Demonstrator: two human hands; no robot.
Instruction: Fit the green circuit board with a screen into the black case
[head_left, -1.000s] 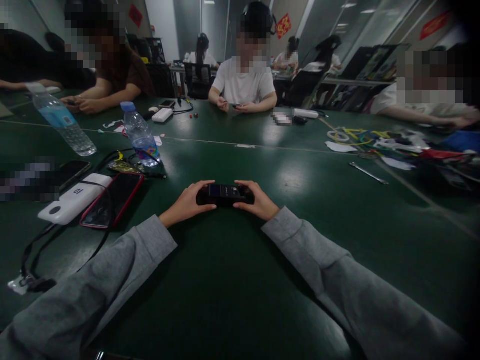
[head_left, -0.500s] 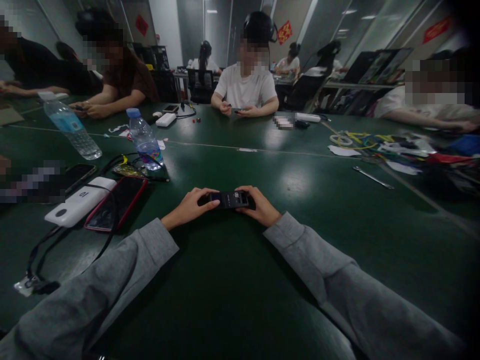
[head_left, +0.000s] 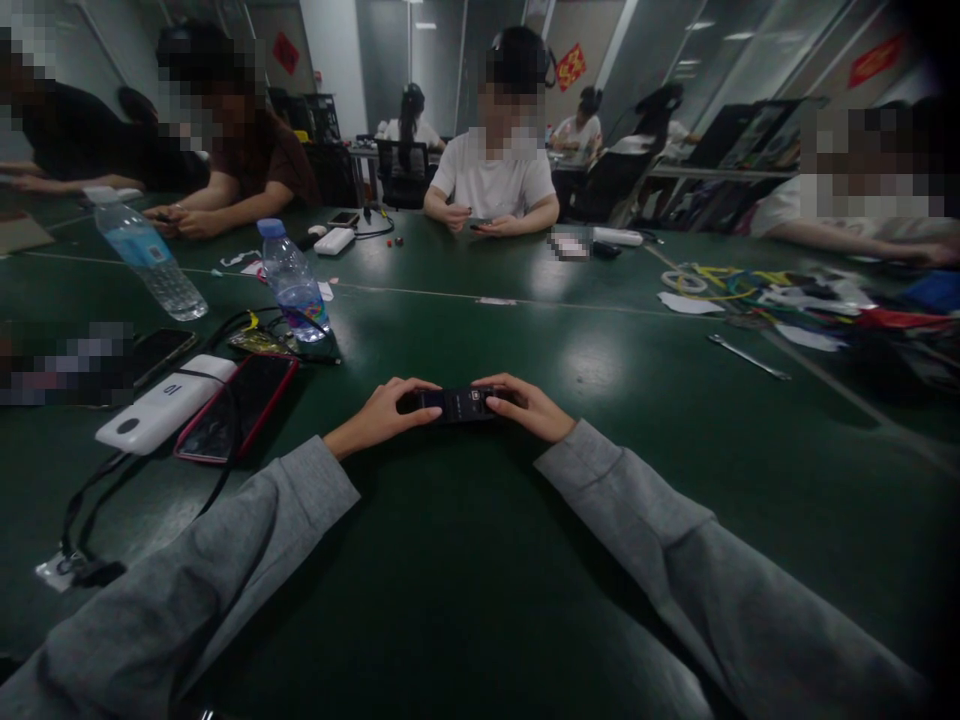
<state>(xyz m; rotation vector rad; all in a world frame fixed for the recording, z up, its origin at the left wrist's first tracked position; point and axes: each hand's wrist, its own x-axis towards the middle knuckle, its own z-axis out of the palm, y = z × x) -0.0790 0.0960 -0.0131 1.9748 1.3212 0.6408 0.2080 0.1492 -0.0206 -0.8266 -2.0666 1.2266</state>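
Observation:
A small black handheld device (head_left: 463, 404) with a dark screen on its left part and pale markings on its right part is held level between my two hands. My left hand (head_left: 390, 412) grips its left end, thumb on the front face and fingers behind the top edge. My right hand (head_left: 529, 408) holds the right end, with the thumb lying on the face near the markings. The fingertips behind the device are hidden. To the left of my left hand lie a red-edged phone (head_left: 238, 408) and a white power bank (head_left: 166, 402) with a black cable over them.
Two plastic bottles, one with a blue cap (head_left: 294, 282) and one clear (head_left: 154, 260), stand at the left on the green table (head_left: 465, 560). A wrench (head_left: 748, 357) lies at the right, near a heap of cables (head_left: 795, 290). Across the table sits a person in white (head_left: 495, 180).
My right thumb has moved from the device's right edge onto its front face. My right hand has shifted slightly to the right; the left hand keeps its grip.

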